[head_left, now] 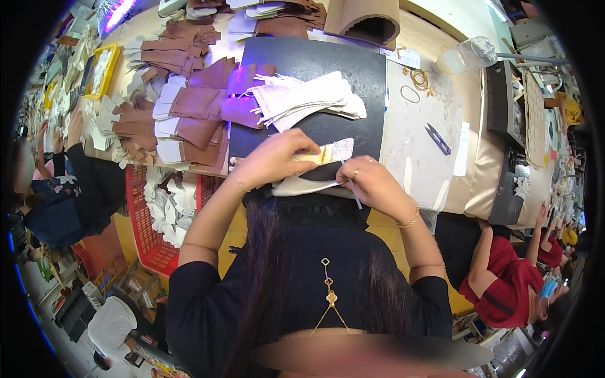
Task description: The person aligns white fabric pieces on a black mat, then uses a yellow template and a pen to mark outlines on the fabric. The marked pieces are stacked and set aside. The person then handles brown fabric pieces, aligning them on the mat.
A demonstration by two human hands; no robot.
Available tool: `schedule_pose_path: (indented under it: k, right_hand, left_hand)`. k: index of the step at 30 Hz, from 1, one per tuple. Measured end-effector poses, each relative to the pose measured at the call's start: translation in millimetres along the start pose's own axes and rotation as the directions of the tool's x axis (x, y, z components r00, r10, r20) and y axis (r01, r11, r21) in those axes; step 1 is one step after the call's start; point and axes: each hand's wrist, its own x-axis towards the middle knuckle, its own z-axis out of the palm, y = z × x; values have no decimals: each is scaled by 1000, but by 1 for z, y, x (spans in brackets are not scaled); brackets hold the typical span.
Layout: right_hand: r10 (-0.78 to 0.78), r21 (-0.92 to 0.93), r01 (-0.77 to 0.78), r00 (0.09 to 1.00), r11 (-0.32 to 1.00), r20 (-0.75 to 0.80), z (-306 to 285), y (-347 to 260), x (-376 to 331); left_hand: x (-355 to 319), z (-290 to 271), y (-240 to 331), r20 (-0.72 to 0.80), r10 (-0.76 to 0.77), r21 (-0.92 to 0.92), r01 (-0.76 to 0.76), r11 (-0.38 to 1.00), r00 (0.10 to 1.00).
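Basket (133,211) in red holds white pieces (167,213); a yellow tray (113,68), pale ones. Over the black mat (290,60), our left hand (277,155) pinches a pale strip (339,152); our right hand (373,184) grips a thin stick (357,198), what else we cannot tell.

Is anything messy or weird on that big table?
Nothing looks clearly spilled or broken. It's just a bit untidy: yellowish loops lie loose in a tangle on the grey board, and the white stack on the black mat is fanned out, with ragged ends at its left.
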Motion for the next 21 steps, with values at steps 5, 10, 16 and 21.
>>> schedule_pose_path:
  k: [5, 10, 16, 21]
  right_hand:
    - [20, 409, 39, 990, 912, -138, -39, -22, 14]
    - [194, 679, 140, 900, 720, -391, -35, 2, 73]
    - [254, -13, -305, 815, 952, -522, -17, 39, 110]
    - [173, -141, -400, 652, 906, -738, -13, 47, 68]
  left_hand:
    - [1, 12, -6, -11, 2, -15, -2, 1000, 1000]
    - [-9, 15, -2, -63, 3, -20, -4, 1000, 998]
    - [-17, 36, 5, -197, 53, 76, -39, 996, 979]
    - [-5, 54, 2, -326, 224, 311, -119, 943, 919]
